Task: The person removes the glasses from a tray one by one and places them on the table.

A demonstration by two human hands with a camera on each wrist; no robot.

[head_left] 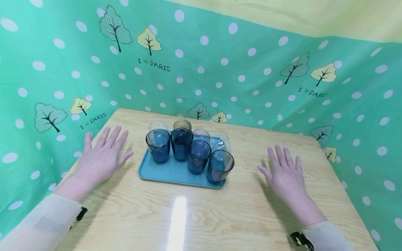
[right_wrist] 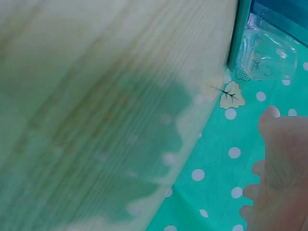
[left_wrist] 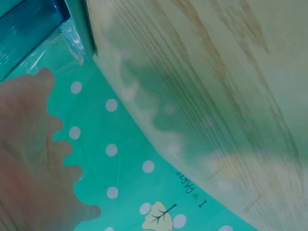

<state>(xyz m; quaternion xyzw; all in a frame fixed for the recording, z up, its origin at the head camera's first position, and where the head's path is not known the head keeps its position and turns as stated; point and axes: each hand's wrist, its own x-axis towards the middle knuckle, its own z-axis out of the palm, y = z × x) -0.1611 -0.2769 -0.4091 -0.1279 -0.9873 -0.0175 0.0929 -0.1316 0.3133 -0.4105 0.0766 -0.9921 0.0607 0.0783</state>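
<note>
Glasses (head_left: pixel 199 158) stood upright in two rows on a blue tray (head_left: pixel 179 175), four dark-tinted ones in front and paler ones behind. The tray lay toward the far side of a wood-grain table (head_left: pixel 245 212). Left hand (head_left: pixel 102 158) and right hand (head_left: pixel 287 177) hovered on either side, well apart from it, their fingers (head_left: pixel 113 136) released and straight. Green dotted cloth (head_left: pixel 230 71) hung behind.

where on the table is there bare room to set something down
The widest bare patch of table is in front of the tray, on the person's side. Another lies between tray and right hand. The gap by the left hand looks narrower. The tray is crowded with cups, though its front-left part shows bare.
</note>
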